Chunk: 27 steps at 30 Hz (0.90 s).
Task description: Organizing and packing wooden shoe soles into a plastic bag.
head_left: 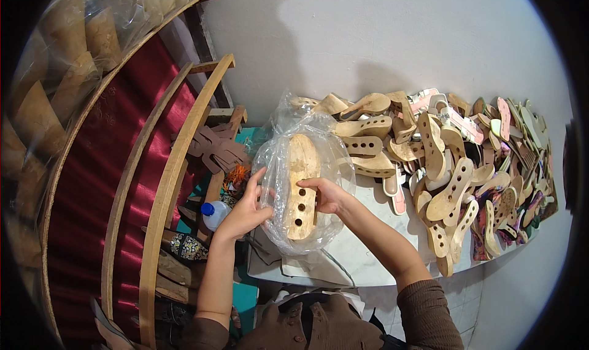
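Observation:
A pale wooden shoe sole (305,160) with three dark holes near its lower end stands lengthwise in front of me, against a clear plastic bag (338,153). My right hand (328,195) grips the sole from its right side, thumb laid across it by the upper hole. At the bag's left side my left hand (248,210) is closed on the plastic, its thumb pointing toward the sole. Crumpled film surrounds the sole; whether it lies fully inside the bag I cannot tell. Some of my fingertips are hidden behind the bag and sole.
A large heap of wooden soles (457,187) and sandal pieces covers the right of the white table (374,230). On the left stand a wooden rack (178,160), dark red cloth (80,209), a blue-capped bottle (215,214) and a shelf of bagged wooden pieces (40,114).

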Each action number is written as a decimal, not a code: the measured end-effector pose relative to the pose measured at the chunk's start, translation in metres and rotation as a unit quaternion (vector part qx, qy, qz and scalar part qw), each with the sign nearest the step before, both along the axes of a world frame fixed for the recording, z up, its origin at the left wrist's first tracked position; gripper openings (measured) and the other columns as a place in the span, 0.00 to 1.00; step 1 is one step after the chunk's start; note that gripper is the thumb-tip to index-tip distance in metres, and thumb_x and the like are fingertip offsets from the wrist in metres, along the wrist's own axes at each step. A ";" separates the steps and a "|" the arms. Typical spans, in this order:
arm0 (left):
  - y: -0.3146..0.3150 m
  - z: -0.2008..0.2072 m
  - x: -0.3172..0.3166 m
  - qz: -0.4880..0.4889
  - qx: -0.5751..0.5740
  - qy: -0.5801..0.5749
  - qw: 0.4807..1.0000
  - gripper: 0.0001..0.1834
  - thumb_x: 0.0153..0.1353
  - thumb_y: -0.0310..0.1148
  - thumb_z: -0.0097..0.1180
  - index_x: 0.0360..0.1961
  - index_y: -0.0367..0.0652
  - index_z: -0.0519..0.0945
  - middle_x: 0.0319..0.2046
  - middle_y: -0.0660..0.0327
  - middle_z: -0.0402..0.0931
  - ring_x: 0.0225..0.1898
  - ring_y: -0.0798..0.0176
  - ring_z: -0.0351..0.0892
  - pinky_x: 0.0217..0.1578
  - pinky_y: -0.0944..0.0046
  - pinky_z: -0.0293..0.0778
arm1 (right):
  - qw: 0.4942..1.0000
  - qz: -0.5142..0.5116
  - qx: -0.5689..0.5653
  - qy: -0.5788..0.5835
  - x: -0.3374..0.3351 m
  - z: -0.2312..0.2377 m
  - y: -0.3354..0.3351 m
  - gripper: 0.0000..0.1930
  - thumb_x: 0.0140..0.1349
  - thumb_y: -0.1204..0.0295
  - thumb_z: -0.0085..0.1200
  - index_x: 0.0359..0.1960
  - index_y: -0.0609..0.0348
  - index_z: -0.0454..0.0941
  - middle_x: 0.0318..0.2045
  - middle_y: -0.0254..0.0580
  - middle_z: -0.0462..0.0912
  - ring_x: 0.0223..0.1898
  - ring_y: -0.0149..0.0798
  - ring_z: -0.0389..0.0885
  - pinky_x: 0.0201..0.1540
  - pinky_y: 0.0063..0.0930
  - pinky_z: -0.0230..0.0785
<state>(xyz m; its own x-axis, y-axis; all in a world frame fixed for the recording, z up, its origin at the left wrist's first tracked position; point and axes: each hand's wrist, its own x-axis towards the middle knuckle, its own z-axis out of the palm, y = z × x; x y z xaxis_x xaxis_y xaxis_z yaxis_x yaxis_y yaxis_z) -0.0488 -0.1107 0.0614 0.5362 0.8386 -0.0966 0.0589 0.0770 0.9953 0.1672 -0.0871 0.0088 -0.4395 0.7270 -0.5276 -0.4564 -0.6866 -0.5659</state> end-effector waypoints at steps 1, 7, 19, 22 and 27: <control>0.000 0.000 0.001 0.003 0.009 -0.003 1.000 0.47 0.46 0.17 0.48 0.65 0.48 0.38 0.44 0.53 0.63 0.29 0.71 0.70 0.23 0.73 0.71 | 1.000 -0.002 0.000 0.001 0.000 0.001 0.000 0.21 0.53 0.68 0.54 0.49 0.62 0.69 0.43 0.44 0.76 0.44 0.43 0.75 0.51 0.41 0.66; -0.008 0.007 0.003 0.015 0.007 0.008 1.000 0.46 0.46 0.16 0.47 0.65 0.45 0.41 0.44 0.56 0.64 0.34 0.69 0.71 0.35 0.70 0.70 | 0.983 -0.024 0.068 -0.168 0.000 0.015 -0.007 0.22 0.55 0.69 0.52 0.52 0.55 0.65 0.43 0.41 0.75 0.43 0.39 0.75 0.47 0.47 0.66; -0.010 0.004 0.009 0.063 0.044 -0.020 0.997 0.43 0.46 0.17 0.46 0.64 0.42 0.44 0.40 0.58 0.67 0.35 0.69 0.71 0.35 0.71 0.70 | 0.971 -0.093 0.129 -0.180 0.010 -0.001 -0.005 0.24 0.58 0.72 0.48 0.57 0.56 0.58 0.48 0.39 0.70 0.48 0.36 0.71 0.51 0.39 0.63; -0.012 0.004 0.009 0.066 0.053 -0.053 0.995 0.42 0.47 0.16 0.46 0.64 0.43 0.44 0.41 0.59 0.67 0.34 0.70 0.70 0.35 0.72 0.69 | 0.975 -0.085 0.135 -0.157 0.009 0.004 -0.005 0.25 0.58 0.74 0.49 0.57 0.59 0.59 0.46 0.40 0.72 0.46 0.36 0.72 0.49 0.34 0.65; -0.012 0.008 0.011 0.067 0.058 -0.044 0.995 0.41 0.47 0.15 0.43 0.64 0.45 0.44 0.42 0.58 0.64 0.34 0.70 0.69 0.34 0.72 0.69 | 0.967 -0.073 0.137 -0.201 0.007 0.011 -0.003 0.25 0.56 0.76 0.50 0.57 0.60 0.59 0.45 0.42 0.73 0.45 0.37 0.74 0.48 0.32 0.67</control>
<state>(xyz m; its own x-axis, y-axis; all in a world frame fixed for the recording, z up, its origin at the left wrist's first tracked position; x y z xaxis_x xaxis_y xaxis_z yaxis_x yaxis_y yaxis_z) -0.0374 -0.1226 0.0690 0.4201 0.9062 0.0477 -0.0311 -0.0381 0.9988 0.1739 -0.0900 0.0202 -0.1205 0.9025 -0.4135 -0.2421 -0.4306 -0.8695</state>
